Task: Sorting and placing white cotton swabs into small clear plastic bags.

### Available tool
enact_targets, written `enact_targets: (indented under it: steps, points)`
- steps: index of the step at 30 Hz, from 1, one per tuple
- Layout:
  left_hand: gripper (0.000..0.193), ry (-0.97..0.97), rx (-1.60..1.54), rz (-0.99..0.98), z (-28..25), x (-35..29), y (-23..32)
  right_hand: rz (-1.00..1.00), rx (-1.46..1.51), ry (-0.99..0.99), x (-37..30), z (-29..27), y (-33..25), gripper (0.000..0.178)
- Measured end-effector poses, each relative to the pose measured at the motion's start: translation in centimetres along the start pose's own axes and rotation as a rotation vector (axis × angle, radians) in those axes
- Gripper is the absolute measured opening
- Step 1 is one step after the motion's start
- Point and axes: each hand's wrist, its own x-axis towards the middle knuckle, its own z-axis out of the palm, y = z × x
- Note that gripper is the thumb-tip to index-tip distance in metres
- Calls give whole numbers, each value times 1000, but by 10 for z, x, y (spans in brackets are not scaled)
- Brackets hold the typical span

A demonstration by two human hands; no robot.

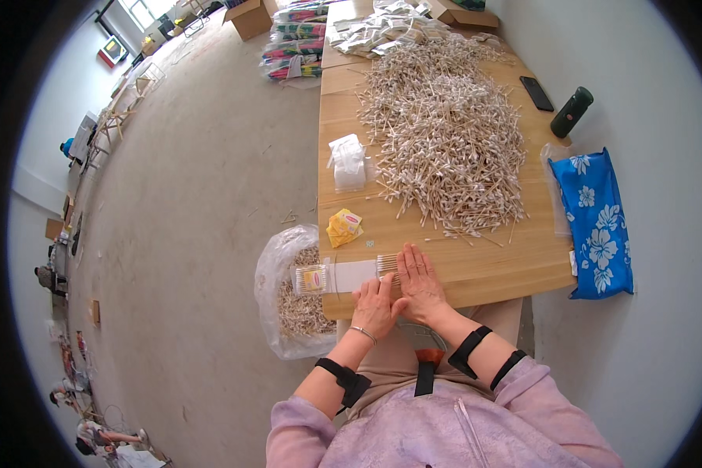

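Note:
A small row of cotton swabs [386, 266] lies side by side at the table's near edge. My right hand [421, 288] rests flat over the row's right side, fingers stretched out and together. From below, my left hand [375, 306] curls its fingers onto the swabs' near ends, its thumb toward the right hand. What sits under both palms is hidden. Left of the row is a blank white strip [354, 276]. Beyond that, a clear pack of cotton swabs [310, 279] with a yellow label reaches the table's left edge.
A big heap of loose cotton swabs [452, 132] covers the table's middle. Yellow cards [344, 228] and clear bags [348, 162] lie along the left edge. At right are a phone [536, 93], a dark green bottle [572, 112] and a blue flowered package [597, 222]. A swab-filled plastic sack [277, 253] stands below.

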Motion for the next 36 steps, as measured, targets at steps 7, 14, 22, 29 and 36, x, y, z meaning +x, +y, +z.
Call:
enact_targets:
  steps: [7, 14, 22, 29, 36]
  points:
    - [66, -27, -18, -78, -2, 8, 2, 6, -47, 4, 1, 6, 0, 91]
    - [63, -36, 8, -54, -2, 6, 1, 9, 24, 24, 0, 4, -1, 89]
    - [57, -43, -12, -126, -1, 15, 1, 9, 44, 45, 1, 0, -2, 92]
    - [61, -69, 27, -131, 2, 17, -2, 9, 34, 50, 0, -2, -3, 95]
    - [69, -177, -3, -213, -10, 30, 7, 11, 27, 43, 0, -1, -1, 98]
